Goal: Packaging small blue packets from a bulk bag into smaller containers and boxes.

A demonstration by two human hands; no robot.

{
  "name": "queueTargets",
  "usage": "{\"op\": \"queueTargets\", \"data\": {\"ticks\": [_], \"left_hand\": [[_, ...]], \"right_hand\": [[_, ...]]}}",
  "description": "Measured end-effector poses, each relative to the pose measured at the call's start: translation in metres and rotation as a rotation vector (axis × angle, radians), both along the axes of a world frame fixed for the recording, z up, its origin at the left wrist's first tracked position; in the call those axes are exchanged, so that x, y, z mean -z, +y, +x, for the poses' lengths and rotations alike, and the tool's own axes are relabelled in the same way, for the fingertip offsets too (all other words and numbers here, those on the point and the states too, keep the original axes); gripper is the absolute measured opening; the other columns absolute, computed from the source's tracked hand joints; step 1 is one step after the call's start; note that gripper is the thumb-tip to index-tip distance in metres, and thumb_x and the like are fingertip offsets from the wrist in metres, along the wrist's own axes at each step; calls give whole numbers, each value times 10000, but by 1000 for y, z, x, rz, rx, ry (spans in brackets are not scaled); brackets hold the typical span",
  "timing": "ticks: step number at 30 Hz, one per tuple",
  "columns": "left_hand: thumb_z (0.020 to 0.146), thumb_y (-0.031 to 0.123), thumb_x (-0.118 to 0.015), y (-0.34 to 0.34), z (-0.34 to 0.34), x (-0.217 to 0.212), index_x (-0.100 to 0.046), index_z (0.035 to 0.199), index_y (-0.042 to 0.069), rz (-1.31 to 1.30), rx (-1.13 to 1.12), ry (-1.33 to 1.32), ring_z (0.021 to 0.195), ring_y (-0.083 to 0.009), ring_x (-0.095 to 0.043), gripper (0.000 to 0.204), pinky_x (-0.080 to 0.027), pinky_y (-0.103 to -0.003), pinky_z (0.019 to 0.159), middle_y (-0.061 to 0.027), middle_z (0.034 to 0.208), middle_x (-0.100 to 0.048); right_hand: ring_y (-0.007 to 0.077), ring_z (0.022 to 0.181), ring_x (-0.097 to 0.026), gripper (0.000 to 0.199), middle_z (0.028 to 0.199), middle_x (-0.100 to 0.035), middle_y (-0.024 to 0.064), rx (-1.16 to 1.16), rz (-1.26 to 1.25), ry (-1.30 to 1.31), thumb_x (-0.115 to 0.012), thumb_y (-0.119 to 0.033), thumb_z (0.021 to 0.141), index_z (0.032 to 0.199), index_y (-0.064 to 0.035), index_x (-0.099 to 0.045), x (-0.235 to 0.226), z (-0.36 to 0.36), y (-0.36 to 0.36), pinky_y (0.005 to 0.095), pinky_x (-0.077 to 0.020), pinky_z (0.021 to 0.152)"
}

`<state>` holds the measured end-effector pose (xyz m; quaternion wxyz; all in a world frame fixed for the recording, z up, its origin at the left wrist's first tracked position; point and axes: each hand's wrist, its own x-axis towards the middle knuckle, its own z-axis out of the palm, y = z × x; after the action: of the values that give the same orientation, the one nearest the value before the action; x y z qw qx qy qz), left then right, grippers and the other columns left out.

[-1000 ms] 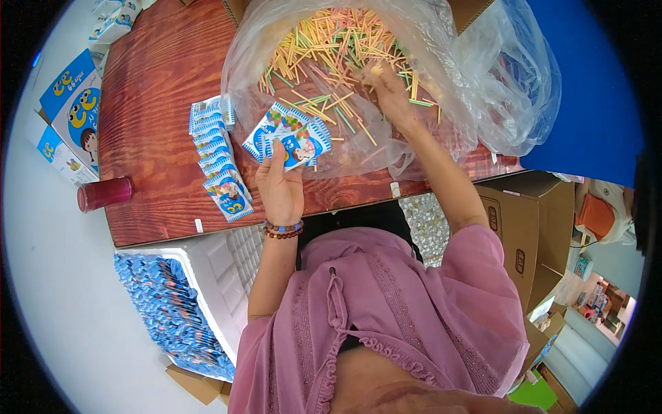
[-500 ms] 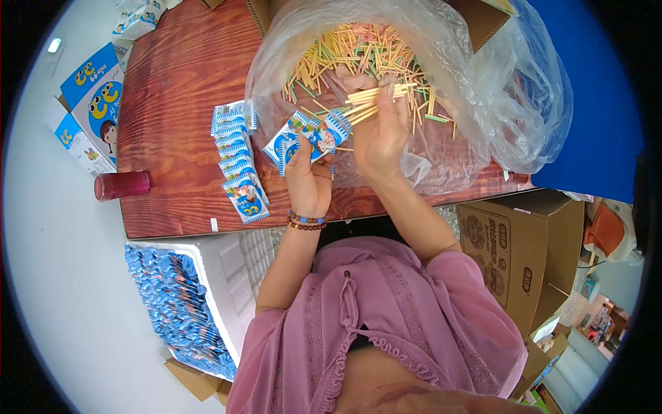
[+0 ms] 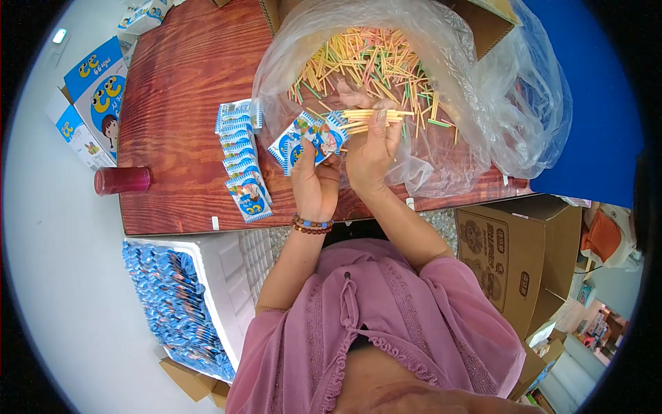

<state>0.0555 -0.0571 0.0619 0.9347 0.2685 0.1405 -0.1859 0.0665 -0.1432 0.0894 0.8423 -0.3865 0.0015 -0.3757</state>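
A: Start at the far side, out past the left hand (image 3: 314,186). What's there?

B: A maroon cylinder (image 3: 123,180) lying on its side at the edge of the wooden table (image 3: 179,90), glossy reddish planks. Nearer that hand runs an overlapped row of flat blue sachets (image 3: 240,159), slick printed foil. Below the table, a white foam tray (image 3: 224,290) is packed with more of them.

A: And the left hand itself?

B: Closed around a small fan of blue sachets (image 3: 307,141), thumb on top, mouth ends toward the right hand (image 3: 369,148). A beaded bracelet (image 3: 312,224) sits on the wrist.

A: The right?

B: Pinched shut on a bundle of thin sticks (image 3: 372,116), pale yellow and orange, lying level with the ends nearest the sachets roughly flush. The tips sit just beside the top sachet.

A: How would you do this well?

B: I'd judge the bundle wants keeping tight and even so no stick strays, and the sachet mouth held open with the left thumb, square to the sticks. Crinkly foil snags easily.

A: Beyond the right hand?

B: A clear, wrinkled plastic bag (image 3: 483,103) holding a loose heap of coloured sticks (image 3: 365,58), straight and slender. Farther out and lower, a brown cardboard box (image 3: 503,248).
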Motion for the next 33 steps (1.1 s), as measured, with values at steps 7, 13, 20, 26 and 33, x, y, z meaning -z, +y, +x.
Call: {"op": "queueTargets", "data": {"ticks": [7,13,20,26,33], "left_hand": [[974,273,-548,2,-1,8,-597,1118,77,-21,25,-67,840,-87,-580,248,-467,-235,665,-2,1029,-649],[975,271,-545,0,-1,11,-594,1122,78,-46,33,-32,831,-95,-590,247,-473,-243,662,-2,1015,-653],[973,280,-546,-5,-2,8,-586,1140,74,-7,11,-101,883,-105,-607,268,-489,-253,709,-10,1055,-656],[975,291,-540,-9,0,11,-591,1139,54,-7,-43,-94,963,-126,-613,293,-499,-293,821,-33,1088,-655],[983,292,-519,-4,8,16,-569,1174,47,-58,-29,-121,1027,-158,-606,315,-494,-335,893,-49,1159,-631]], "right_hand": [[383,1149,-549,169,1079,-606,219,1,118,76,-426,-179,1000,1068,-30,-385,-6,3,-2,483,-367,1046],[379,1124,-563,168,1078,-608,219,17,85,17,-429,-185,1001,1066,-37,-384,6,5,-4,479,-371,1041],[338,1128,-556,153,1131,-598,233,31,-165,44,-415,-167,1001,1088,-44,-386,2,-9,6,434,-399,1009],[253,1203,-500,172,1283,-531,224,-72,4,224,-396,-153,1001,1090,-11,-432,-5,-15,8,332,-402,994],[255,1302,-410,404,1410,-428,190,-104,-746,264,-457,-162,964,1325,17,-429,-1,-8,-12,366,-303,1090]]}}
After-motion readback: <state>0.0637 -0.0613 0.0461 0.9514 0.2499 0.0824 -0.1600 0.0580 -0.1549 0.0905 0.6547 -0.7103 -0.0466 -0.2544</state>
